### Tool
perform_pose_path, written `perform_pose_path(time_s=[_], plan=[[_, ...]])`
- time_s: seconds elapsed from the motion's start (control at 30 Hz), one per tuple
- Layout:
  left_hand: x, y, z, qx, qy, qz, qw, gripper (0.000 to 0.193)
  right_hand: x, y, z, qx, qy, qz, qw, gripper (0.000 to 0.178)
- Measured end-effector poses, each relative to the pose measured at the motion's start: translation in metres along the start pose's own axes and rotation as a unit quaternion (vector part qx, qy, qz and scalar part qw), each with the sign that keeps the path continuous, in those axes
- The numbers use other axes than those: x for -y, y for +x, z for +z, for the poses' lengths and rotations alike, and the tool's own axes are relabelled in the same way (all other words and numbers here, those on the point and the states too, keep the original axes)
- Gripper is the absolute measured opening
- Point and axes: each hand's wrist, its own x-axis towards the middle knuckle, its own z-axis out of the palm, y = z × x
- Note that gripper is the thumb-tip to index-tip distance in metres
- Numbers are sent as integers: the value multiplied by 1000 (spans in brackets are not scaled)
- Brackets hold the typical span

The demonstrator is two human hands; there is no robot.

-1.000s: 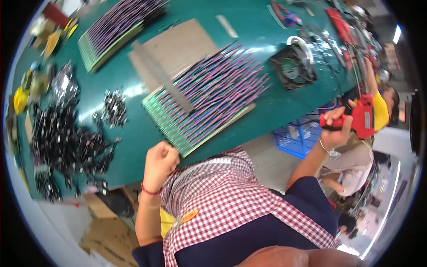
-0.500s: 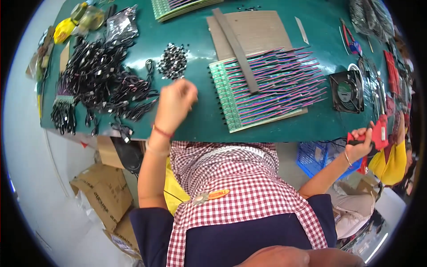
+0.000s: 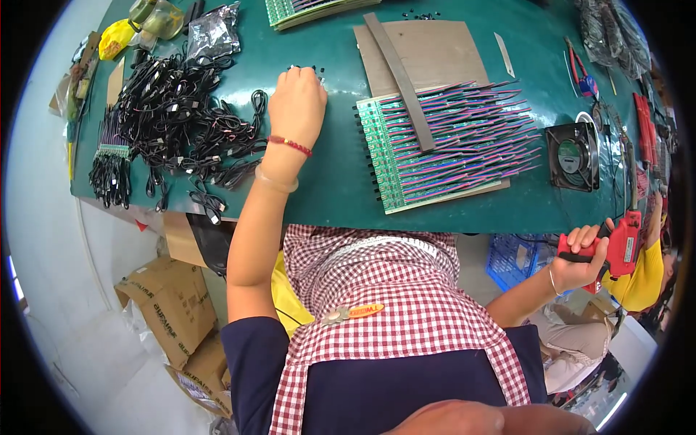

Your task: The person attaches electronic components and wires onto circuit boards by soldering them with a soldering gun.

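My left hand (image 3: 297, 107) reaches over a pile of small black and silver parts (image 3: 319, 72), most of which it covers. Its back faces up, and the fingertips are bent down out of sight. In my right hand (image 3: 578, 262), off the table's front right edge, is a red soldering gun (image 3: 625, 243), gripped by its handle with the tip pointing away from me. Between the hands lies a panel of green circuit boards (image 3: 384, 156) with rows of red, blue and black wires (image 3: 471, 145) stretching right. A flat grey bar (image 3: 402, 83) rests slantwise across the wires.
Left of the pile sits a heap of black cables (image 3: 170, 109). A cardboard sheet (image 3: 449, 54) lies behind the boards, and a black fan (image 3: 573, 154) stands to their right. Red-handled pliers (image 3: 578, 72) lie at the far right. Beyond the soldering gun, a person's yellow sleeve (image 3: 641, 283) shows.
My left hand has moved forward from the near side of the pile to over it. My right hand keeps hold of the soldering gun, slightly lower in view.
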Motion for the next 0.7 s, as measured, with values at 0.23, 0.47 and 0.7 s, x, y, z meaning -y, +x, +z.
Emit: perform_pose_path(time_s=[0.23, 0.47, 0.7], plan=[[-14, -37, -43, 51, -397, -147, 904, 7, -36, -44, 78, 109, 136, 146, 974, 33], [-106, -116, -90, 176, -723, -260, 615, 10, -66, -106, 143, 234, -23, 317, 919, 52], [-118, -134, -86, 96, -713, -157, 677, 5, -50, -101, 152, 318, -108, 279, 900, 6]])
